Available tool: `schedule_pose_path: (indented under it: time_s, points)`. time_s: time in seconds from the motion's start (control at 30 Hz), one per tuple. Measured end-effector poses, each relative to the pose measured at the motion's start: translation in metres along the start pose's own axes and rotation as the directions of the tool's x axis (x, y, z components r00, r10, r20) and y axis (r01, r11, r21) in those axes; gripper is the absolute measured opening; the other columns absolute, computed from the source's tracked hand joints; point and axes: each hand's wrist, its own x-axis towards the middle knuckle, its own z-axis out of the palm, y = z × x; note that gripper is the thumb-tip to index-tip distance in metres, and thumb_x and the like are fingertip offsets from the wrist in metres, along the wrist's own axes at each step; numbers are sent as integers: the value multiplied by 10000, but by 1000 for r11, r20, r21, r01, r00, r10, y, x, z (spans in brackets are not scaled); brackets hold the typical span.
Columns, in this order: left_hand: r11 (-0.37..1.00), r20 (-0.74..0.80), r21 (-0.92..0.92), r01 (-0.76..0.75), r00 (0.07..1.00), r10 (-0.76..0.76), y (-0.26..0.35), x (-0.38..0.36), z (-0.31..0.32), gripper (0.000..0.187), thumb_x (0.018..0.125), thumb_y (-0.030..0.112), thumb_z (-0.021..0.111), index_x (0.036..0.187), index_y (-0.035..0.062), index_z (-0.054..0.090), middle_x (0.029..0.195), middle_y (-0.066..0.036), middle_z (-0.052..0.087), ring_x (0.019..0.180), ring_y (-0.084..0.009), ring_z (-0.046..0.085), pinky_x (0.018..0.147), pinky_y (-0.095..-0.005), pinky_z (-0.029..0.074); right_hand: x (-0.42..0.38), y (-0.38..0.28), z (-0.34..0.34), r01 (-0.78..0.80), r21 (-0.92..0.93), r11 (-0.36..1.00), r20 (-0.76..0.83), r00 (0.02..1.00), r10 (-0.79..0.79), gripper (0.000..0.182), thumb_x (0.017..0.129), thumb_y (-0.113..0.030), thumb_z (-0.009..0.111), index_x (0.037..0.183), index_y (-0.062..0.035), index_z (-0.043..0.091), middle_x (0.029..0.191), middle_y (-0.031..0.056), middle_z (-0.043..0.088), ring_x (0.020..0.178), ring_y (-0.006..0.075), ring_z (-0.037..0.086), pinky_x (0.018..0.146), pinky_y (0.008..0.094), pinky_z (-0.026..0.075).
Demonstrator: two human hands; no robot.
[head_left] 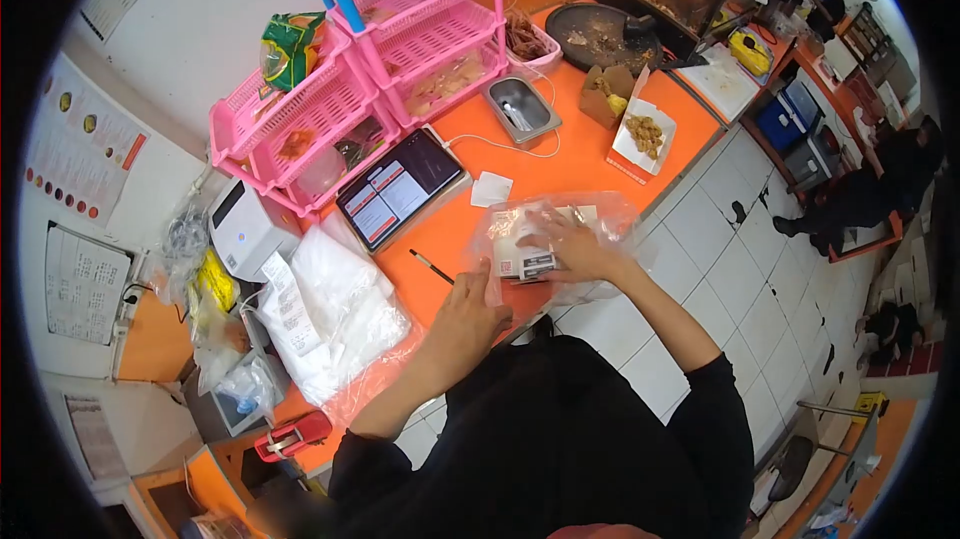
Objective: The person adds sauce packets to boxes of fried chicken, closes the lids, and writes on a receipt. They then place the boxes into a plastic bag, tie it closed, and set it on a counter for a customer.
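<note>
A pale box [507,267] with a printed code and a dark label lies inside a clear plastic bag [622,219] at the counter's front edge. My right hand [568,247] rests on top of the box with its fingers spread. At the left side of the bag, my left hand [468,311] has its fingers curled around the plastic's edge. Just beyond the bag is a small white paper slip [491,189]. A dark pen [431,266] lies left of the bag, close to my left hand.
A tablet [398,187], a receipt printer [250,229] and white plastic bags [345,299] stand left on the orange counter. Pink baskets [440,24] are stacked behind. Right are a metal tray [522,109] and an open food box [642,139]. A red stapler [293,436] sits lower left.
</note>
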Motion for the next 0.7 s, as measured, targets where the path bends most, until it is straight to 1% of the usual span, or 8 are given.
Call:
schedule_pose_path:
  time_s: [0.13,0.2,0.37,0.43,0.57,0.63,0.67,0.7]
  points:
    - [999,10,-24,-23,1000,23,0,3,7,104,724,208,605,792,138,641,1280,-252,297,1073,-364,376,900,-386,356,-26,-18,-1,-3,-40,999,-10,1000,2,660,632,-375,686,1221,-266,408,1395,69,174,1284,331,131,1000,565,108]
    - [999,22,-42,-8,1000,9,2,1,3,113,728,211,600,807,139,639,1283,-253,292,1079,-365,371,906,-388,352,-44,-34,-10,3,-60,998,-13,1000,-3,727,625,-456,662,1264,-306,351,1401,72,158,1281,333,134,985,579,117]
    - [998,66,-65,-8,998,12,11,-3,6,124,735,204,584,829,137,630,1285,-259,286,1080,-369,371,920,-391,344,-43,-37,-30,-47,110,993,-40,998,52,769,615,-453,676,1272,-232,344,1349,110,236,1262,336,163,1004,544,125]
    - [997,62,-50,-59,996,62,14,-3,3,124,738,189,568,825,126,629,1265,-255,323,1070,-369,383,908,-389,354,-26,-22,-25,-41,90,995,-163,985,55,861,585,-442,704,1299,-199,289,1326,139,247,1255,345,169,1008,530,132]
    - [997,54,-36,-65,996,67,18,11,-21,142,716,140,575,832,74,622,1222,-224,394,1084,-344,376,904,-393,356,-4,-9,-16,-120,-81,989,-55,992,116,880,595,-411,709,1313,-183,254,1341,136,228,1253,346,176,1006,525,143]
    - [983,-227,-176,-43,974,2,15,20,-35,114,716,25,570,825,15,604,1161,-185,456,1021,-286,457,854,-357,399,-7,-24,-39,-147,-138,979,66,985,158,918,599,-408,707,1330,-170,204,1317,175,259,1253,338,188,996,532,159]
    - [984,-230,-174,-35,973,-6,12,24,-38,114,716,25,570,825,15,604,1161,-185,456,1021,-286,457,854,-357,399,-12,-24,-46,-138,-138,981,68,987,149,918,599,-408,707,1330,-170,204,1317,175,259,1253,338,188,996,532,159]
    - [910,-361,-414,-18,921,-146,9,30,-41,97,729,-8,551,810,17,599,1101,-158,486,953,-270,496,812,-319,420,-20,-19,-53,-97,-135,986,-28,995,94,844,605,-411,700,1285,-135,284,1243,184,347,1213,329,263,992,512,190]
